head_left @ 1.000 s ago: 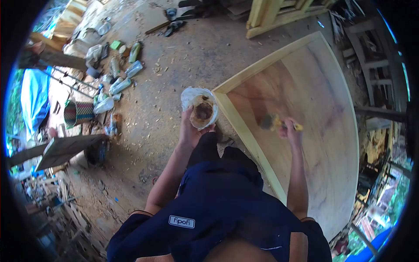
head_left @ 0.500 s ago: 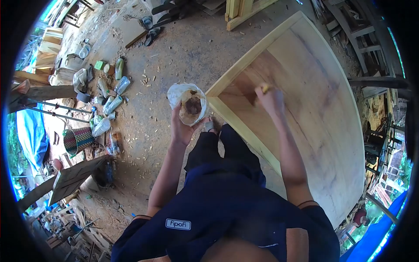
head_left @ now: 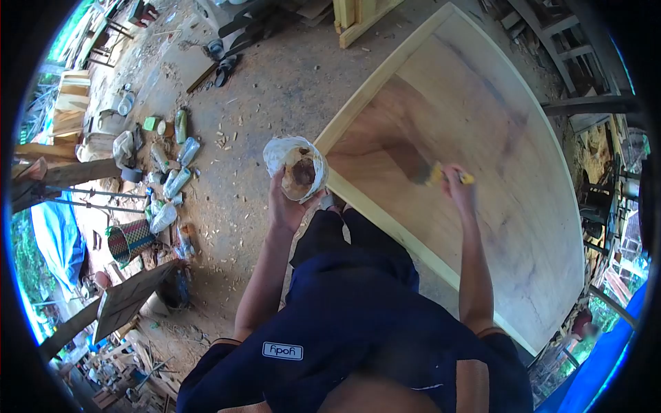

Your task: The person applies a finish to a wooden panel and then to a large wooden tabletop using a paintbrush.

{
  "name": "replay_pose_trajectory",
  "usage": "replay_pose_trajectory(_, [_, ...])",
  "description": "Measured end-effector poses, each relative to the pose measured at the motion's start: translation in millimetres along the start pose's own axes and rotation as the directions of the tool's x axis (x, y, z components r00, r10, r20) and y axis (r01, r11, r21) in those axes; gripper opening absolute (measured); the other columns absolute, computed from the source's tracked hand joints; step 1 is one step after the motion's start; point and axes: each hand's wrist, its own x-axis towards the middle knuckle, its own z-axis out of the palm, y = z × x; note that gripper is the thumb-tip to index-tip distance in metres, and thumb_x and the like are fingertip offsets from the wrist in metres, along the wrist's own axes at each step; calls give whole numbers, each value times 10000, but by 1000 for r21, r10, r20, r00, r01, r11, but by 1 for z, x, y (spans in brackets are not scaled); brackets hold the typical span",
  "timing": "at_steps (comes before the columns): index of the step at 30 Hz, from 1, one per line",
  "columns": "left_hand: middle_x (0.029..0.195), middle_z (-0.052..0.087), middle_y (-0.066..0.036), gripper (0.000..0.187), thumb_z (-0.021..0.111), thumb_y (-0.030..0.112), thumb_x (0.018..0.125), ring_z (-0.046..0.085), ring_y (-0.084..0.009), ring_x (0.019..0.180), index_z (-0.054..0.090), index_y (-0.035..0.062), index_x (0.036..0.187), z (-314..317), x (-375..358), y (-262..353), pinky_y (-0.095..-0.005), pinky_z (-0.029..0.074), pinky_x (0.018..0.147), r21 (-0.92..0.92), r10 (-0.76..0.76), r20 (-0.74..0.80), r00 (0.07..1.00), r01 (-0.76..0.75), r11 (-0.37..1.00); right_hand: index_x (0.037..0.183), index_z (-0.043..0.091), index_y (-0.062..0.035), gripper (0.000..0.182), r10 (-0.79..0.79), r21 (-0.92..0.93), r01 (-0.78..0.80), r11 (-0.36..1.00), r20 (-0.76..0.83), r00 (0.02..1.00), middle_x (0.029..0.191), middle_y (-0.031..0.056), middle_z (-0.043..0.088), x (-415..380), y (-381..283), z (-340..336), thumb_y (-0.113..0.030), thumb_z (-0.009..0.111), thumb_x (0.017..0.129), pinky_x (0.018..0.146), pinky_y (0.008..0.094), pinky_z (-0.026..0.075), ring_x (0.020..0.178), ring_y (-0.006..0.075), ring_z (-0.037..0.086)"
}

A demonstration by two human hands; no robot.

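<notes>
My left hand (head_left: 289, 208) is wrapped round a white tub (head_left: 275, 153) with brown liquid and stains inside, tilted so its opening faces me. My right hand (head_left: 458, 187) grips a paintbrush (head_left: 436, 175) by its yellow handle. The bristles are at the surface of a large wooden panel (head_left: 509, 206) with a pale raised edge frame. A darker, wet-looking brown patch (head_left: 385, 131) spreads over the panel's near left corner, reaching up to the brush. The tub is just left of that corner.
Plastic bottles (head_left: 177, 180) and a woven basket (head_left: 131, 239) lie at the left on a floor scattered with wood chips. Sandals (head_left: 224, 69) rest farther back. A wooden frame piece (head_left: 361, 24) stands at the top, and posts and timber line the right side.
My right hand has moved right and slightly toward me with the paintbrush, and the dark patch now extends farther right. My left hand still holds the tub in nearly the same place.
</notes>
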Motion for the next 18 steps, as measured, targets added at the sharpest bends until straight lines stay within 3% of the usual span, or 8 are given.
replay_pose_trajectory(2, [1287, 493, -118, 608, 498, 478, 889, 540, -286, 1125, 359, 115, 1356, 10, 12, -1, -499, 498, 884, 23, -17, 6, 1000, 17, 1000, 800, 640, -59, 180, -86, -326, 24, 945, -177, 980, 587, 64, 606, -5, 35, -52, -233, 612, 835, 486, 301, 474, 513, 160, 605])
replay_pose_trajectory(3, [1294, 494, -102, 603, 501, 486, 887, 522, -298, 1147, 374, 129, 1355, 16, 16, -1, -524, 476, 912, 43, -28, 3, 1000, 28, 999, 800, 640, -59, 180, -84, -318, 22, 948, -184, 979, 587, 64, 606, -6, 45, -68, -233, 612, 835, 486, 301, 474, 513, 160, 605])
replay_pose_trajectory(5, [1280, 499, -111, 603, 498, 480, 889, 541, -286, 1121, 365, 119, 1353, 32, 25, -2, -503, 499, 880, 45, -32, 17, 999, 31, 999, 816, 655, -47, 186, -453, -758, 139, 637, -223, 863, 670, 174, 641, -5, 62, -84, -220, 591, 801, 558, 403, 507, 599, 312, 642])
replay_pose_trajectory(8, [1265, 506, -115, 595, 492, 473, 892, 557, -276, 1100, 362, 115, 1350, 48, 30, -2, -484, 522, 849, 72, -74, 29, 997, 72, 995, 862, 681, -73, 218, -417, -762, 66, 644, -277, 866, 754, 212, 637, 1, 40, -53, -245, 569, 788, 615, 469, 502, 711, 390, 627])
replay_pose_trajectory(10, [1264, 507, -109, 588, 489, 472, 894, 554, -277, 1104, 367, 121, 1349, 58, 34, 1, -485, 522, 850, 101, -102, 58, 993, 96, 990, 845, 689, -114, 171, -313, -746, 77, 661, -181, 932, 727, 170, 646, 5, -4, -11, -257, 606, 798, 619, 427, 508, 692, 352, 644])
replay_pose_trajectory(14, [1268, 506, -104, 576, 492, 470, 895, 548, -283, 1113, 382, 126, 1343, 67, 47, 11, -492, 518, 860, 122, -138, 60, 989, 130, 984, 895, 698, -95, 220, -416, -529, 309, 791, -94, 905, 763, 186, 654, 22, -71, 77, -265, 611, 787, 677, 433, 526, 740, 355, 647])
replay_pose_trajectory(17, [1257, 520, -96, 577, 493, 478, 893, 546, -286, 1117, 396, 124, 1337, 66, 61, 26, -508, 510, 866, 162, -179, 7, 984, 176, 971, 917, 692, -92, 204, -405, -279, 348, 895, -180, 896, 765, 185, 654, 43, -92, 134, -232, 616, 788, 665, 414, 527, 741, 348, 645])
replay_pose_trajectory(18, [1253, 524, -95, 575, 495, 477, 892, 546, -285, 1119, 399, 123, 1335, 67, 68, 34, -512, 508, 868, 171, -205, 25, 978, 198, 965, 930, 687, -83, 205, -368, -123, 354, 927, -116, 923, 760, 165, 668, 53, -96, 146, -230, 617, 805, 642, 384, 527, 723, 309, 660])
